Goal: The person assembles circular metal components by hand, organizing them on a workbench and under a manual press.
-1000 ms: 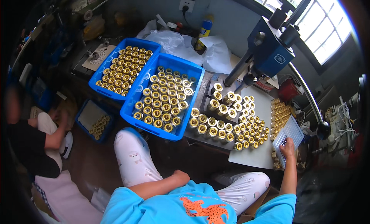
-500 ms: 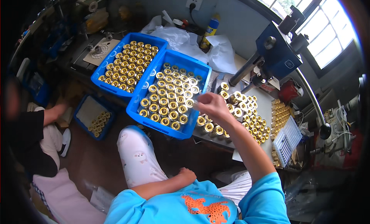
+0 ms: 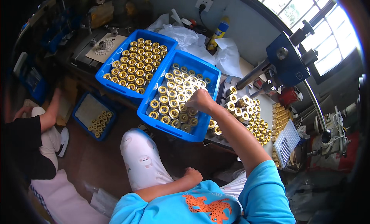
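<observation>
From the middle of the front tub (image 3: 171, 131), the bench (image 3: 266, 108) runs on toward 4 o'clock. The fittings (image 3: 172, 94), brass-coloured rings, stand in rows inside this blue tub; the right hand (image 3: 201, 100) reaches over them at 3 o'clock. Its fingers are bunched and point downward; I cannot tell whether they grip one. The left hand (image 3: 192, 176) rests on the lap near 6 o'clock, fingers curled in, any contents hidden.

A rear tub (image 3: 115, 89), also filled, adjoins at 10. Crumpled plastic (image 3: 185, 35) lies at 12, with a socket (image 3: 204, 3) on the wall beyond; a can (image 3: 218, 34) stands at 1. At 2 are the blue press (image 3: 287, 56) and a barred window (image 3: 335, 39), at 4 a ribbed tray (image 3: 287, 141). Toward 8 sits a co-worker (image 3: 27, 147), near a floor tub (image 3: 90, 110).
</observation>
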`<state>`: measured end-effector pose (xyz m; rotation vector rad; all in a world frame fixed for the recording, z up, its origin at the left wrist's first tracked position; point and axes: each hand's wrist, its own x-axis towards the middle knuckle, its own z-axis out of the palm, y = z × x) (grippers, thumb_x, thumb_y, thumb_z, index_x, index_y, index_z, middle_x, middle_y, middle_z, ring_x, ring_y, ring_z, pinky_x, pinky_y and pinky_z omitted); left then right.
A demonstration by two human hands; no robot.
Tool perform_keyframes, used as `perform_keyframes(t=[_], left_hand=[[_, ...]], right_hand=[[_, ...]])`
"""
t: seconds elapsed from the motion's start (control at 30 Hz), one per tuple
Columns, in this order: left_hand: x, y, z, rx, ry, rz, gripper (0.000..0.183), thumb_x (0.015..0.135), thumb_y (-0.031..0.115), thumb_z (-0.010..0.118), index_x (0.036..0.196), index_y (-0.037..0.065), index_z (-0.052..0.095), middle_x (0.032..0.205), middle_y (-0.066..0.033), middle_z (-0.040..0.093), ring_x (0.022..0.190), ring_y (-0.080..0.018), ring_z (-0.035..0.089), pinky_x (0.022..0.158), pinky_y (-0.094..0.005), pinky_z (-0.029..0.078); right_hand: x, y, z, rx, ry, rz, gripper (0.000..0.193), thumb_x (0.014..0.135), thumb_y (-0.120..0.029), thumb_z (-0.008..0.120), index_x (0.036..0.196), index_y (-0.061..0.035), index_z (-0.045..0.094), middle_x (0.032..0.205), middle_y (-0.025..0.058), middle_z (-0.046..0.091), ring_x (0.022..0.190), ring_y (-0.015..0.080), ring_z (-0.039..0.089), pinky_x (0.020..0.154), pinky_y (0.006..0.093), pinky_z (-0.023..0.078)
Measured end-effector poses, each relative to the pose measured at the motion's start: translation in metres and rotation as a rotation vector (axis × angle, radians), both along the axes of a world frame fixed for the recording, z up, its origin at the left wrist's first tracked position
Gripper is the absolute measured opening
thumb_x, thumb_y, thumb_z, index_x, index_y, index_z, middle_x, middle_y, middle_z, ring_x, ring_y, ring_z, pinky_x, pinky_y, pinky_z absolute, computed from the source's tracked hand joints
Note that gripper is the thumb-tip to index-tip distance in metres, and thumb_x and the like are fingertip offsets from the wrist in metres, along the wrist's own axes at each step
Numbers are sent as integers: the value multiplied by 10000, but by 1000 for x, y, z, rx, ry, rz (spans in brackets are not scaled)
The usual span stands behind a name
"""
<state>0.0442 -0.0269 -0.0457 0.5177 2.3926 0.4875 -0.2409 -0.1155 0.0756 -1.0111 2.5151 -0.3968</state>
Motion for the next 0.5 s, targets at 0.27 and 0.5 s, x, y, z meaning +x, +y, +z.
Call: perform_keyframes(t=[0.27, 0.5], left_hand=[[5, -1, 2, 23, 92, -8, 268, 830, 155, 601, 1045, 49, 721, 1063, -165, 685, 1024, -337, 637, 866, -591, 452], [8, -3, 2, 35, 136, 11, 263, 832, 154, 587, 1027, 46, 726, 1034, -162, 694, 1001, -338, 645, 846, -583, 459]], right_hand=[[-2, 1, 0, 13, -41, -103, 338, 706, -242, 778, 827, 61, 692, 862, 263, 683, 861, 369, 680, 774, 423, 547], [40, 2, -7, -117, 392, -31, 281, 721, -170, 712, 885, 54, 667, 876, 268, 674, 858, 390, 667, 785, 436, 536]])
